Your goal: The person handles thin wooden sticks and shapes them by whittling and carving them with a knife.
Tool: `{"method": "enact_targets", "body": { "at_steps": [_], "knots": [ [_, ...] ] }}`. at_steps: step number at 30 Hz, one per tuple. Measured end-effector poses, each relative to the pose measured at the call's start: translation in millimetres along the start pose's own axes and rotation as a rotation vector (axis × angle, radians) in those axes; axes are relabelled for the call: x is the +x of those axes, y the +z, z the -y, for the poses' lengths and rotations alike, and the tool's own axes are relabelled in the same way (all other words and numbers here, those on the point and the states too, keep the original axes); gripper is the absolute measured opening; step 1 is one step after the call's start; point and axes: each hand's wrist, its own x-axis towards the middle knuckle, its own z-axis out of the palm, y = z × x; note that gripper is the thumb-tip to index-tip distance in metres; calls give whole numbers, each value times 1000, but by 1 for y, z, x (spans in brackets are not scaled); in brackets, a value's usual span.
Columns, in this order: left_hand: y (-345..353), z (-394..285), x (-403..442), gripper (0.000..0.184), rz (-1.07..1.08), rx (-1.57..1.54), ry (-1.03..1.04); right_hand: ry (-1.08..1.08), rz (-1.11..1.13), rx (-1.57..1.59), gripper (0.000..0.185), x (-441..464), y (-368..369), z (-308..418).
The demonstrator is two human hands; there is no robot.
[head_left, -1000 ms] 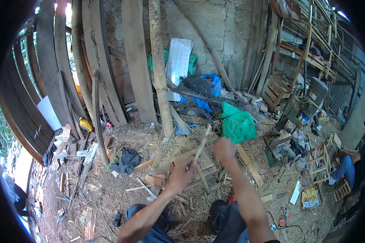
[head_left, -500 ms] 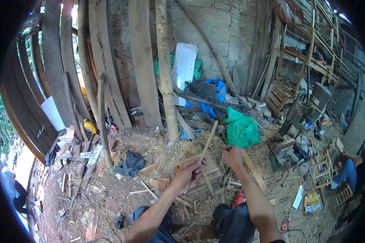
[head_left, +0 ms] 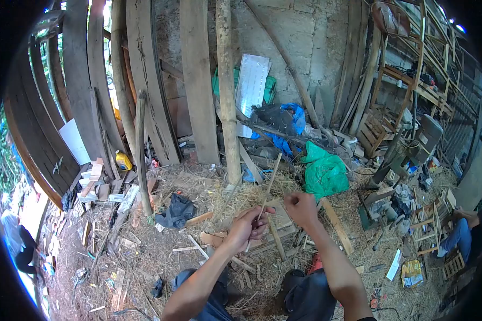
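My left hand (head_left: 247,227) is closed round a thin wooden stick (head_left: 273,179), which slants up and to the right, its lower tip showing below the fingers. To the right, apart from the stick, my right hand (head_left: 301,208) is curled with fingers bent; anything inside it is too small to make out. Beneath both hands lie wooden boards (head_left: 284,231) on the straw-covered ground. A green plastic bag (head_left: 325,174) rests just beyond my right hand.
An upright pole (head_left: 227,101) stands ahead. A black bag (head_left: 175,211) and a yellow bottle (head_left: 123,160) lie on the left. At the right are a small wooden chair frame (head_left: 426,227) and a seated person (head_left: 458,232); another person (head_left: 20,243) is at the far left.
The view has shifted slightly, so the surroundings appear farther right. The stick in my left hand now appears thinner and steeper than half a second ago. My right hand stays curled beside it.
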Motion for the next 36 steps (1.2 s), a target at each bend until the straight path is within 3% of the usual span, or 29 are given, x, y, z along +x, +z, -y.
{"method": "enact_targets", "body": {
  "at_steps": [2, 5, 7, 10, 11, 13, 17, 20, 21, 23, 25, 27, 28, 32, 33, 35, 36],
  "knots": [
    [-4, 3, 5, 33, -16, -12, -7, -118, 87, -41, 30, -6, 4, 7],
    [-12, 21, 10, 31, -62, 242, -74, -263, 238, -276, 22, -12, 10, 13],
    [0, 31, 9, 28, -232, 685, 283, -183, 308, -411, 15, -8, 6, 22],
    [1, 29, 13, 25, -242, 824, 333, -157, 293, -466, 14, 0, 12, 8],
    [1, 33, 10, 25, -242, 825, 328, -154, 296, -464, 14, 3, 12, -1],
    [-1, 38, 8, 24, -235, 884, 313, -143, 39, -528, 16, 15, 8, -17],
    [-5, 45, 21, 20, -250, 934, 398, -82, 59, -569, 17, 15, 20, -33],
    [-6, 40, 22, 20, -247, 759, 223, -101, 248, -511, 20, 2, 24, -15],
    [-3, 41, 23, 20, -269, 839, 326, -105, 246, -512, 20, -1, 23, -7],
    [2, 44, 22, 20, -287, 912, 421, -317, 255, -494, 18, -10, 18, 1],
    [11, 33, 14, 24, -300, 1029, 227, -270, 349, -501, 16, 3, 18, -14],
    [13, 38, 12, 24, -284, 1056, 232, -150, 104, -501, 14, 11, 13, -30],
    [12, 40, 9, 25, -269, 1087, 233, -87, 193, -516, 16, 11, 12, -29],
    [5, 56, 11, 26, -262, 1048, 192, -145, 153, -657, 20, 19, 26, -77],
    [1, 68, 1, 26, -238, 1253, 452, -155, 137, -717, 21, 25, 17, -107],
    [-20, 52, -11, 25, -205, 1499, 714, 552, 274, -477, 24, 21, -37, -109],
    [-22, 40, -8, 24, -236, 1267, 402, 549, 275, -484, 24, 16, -32, -114]
  ]
}}
